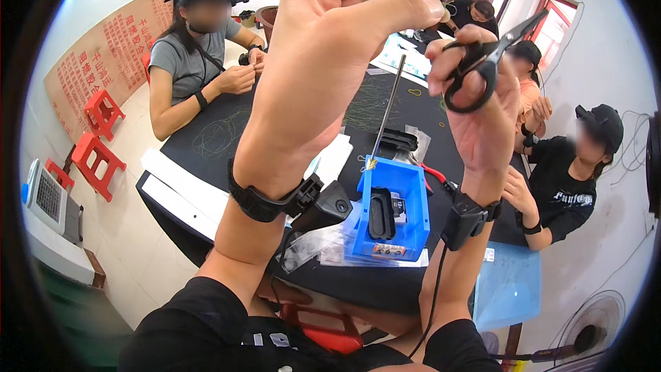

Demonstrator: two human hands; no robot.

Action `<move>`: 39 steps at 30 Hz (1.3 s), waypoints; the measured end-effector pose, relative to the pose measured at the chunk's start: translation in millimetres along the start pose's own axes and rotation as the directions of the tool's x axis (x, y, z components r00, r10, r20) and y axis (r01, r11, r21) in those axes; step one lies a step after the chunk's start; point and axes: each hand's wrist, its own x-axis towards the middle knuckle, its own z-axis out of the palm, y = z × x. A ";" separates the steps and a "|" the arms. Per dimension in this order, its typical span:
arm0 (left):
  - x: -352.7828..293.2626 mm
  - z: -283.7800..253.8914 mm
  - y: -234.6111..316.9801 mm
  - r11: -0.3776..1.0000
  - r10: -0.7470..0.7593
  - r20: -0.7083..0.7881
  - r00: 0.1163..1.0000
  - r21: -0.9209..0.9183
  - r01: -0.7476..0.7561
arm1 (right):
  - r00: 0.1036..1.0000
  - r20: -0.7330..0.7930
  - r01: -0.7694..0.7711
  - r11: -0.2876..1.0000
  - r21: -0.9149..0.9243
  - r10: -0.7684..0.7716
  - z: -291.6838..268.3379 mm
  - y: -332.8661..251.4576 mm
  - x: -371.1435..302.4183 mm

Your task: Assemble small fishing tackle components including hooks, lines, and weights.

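My left hand (323, 48) is raised high over the table, with its thumb and fingers pinched together. What sits in the pinch, if anything, is too small to make out. Close by on the right, my right hand (492, 120) holds a pair of scissors (490, 72) by their black handles, fingers through the loops. The blades point up and away to the right. Below and between my forearms stands a blue plastic bin (418, 213) with a black case (381, 213) inside. A thin metal rod (390, 103) rises at the bin's far left corner.
Tangled green threads (224, 134) lie on the black tabletop (196, 114). Red-handled pliers (435, 174) rest beside the bin, and clear plastic bags (313, 244) lie near it. Co-workers sit around the table. Red stools (96, 162) stand at the left, a fan (589, 334) at the lower right.
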 end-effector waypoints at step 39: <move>3.0 -39.1 -15.7 0.924 -0.032 0.512 0.858 -0.313 0.221 | 0.976 0.179 0.163 0.965 -0.205 -0.126 -26.2 18.7 -12.8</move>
